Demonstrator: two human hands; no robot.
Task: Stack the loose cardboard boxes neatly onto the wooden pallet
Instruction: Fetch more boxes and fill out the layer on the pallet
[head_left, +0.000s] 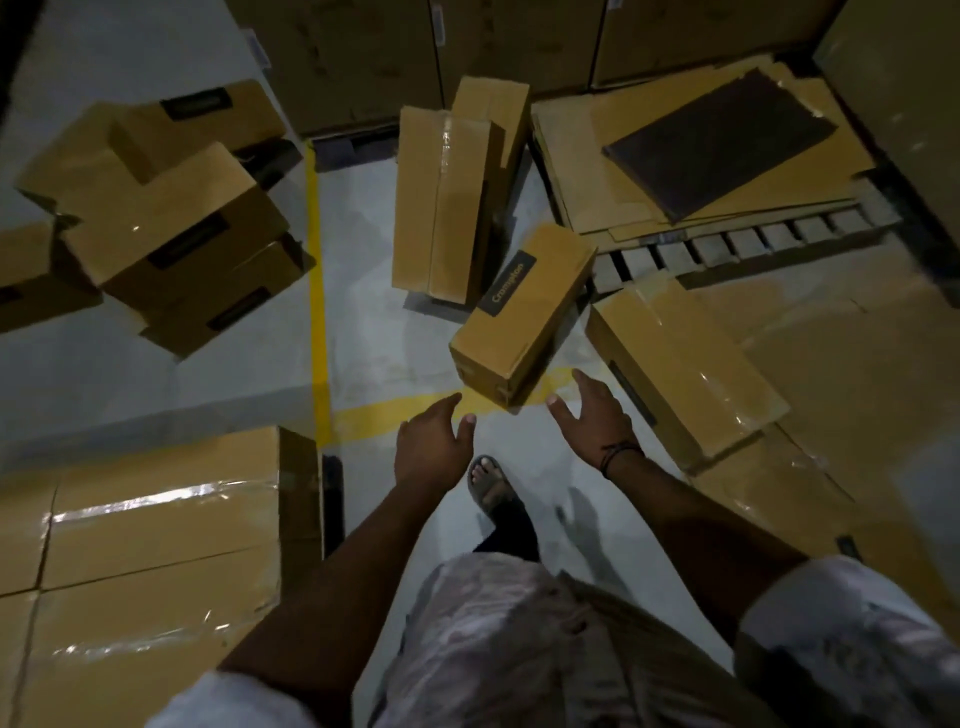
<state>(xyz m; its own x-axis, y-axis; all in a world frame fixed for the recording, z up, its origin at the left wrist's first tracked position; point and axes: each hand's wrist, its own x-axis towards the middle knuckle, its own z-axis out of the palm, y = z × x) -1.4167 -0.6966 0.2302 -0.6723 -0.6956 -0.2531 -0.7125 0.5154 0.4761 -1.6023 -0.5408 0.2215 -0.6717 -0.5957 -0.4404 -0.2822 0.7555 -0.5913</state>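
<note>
A long cardboard box with a black label (524, 312) lies tilted on the grey floor just ahead of me. My left hand (431, 441) reaches toward its near end with fingers spread, holding nothing. My right hand (592, 410) is spread the same way a little right of that end, not touching it. A wooden pallet (748, 244) at the upper right carries flattened cardboard sheets and a dark board (722, 140). Another long box (680, 374) lies beside the pallet on the right. Two tall boxes (447, 202) stand behind the labelled box.
A jumbled pile of boxes (166, 228) sits at the left. A large taped carton stack (150, 561) stands at the lower left. Big cartons (467, 47) line the back. Yellow floor tape (318, 270) marks the floor. My sandalled foot (491, 486) stands between my arms.
</note>
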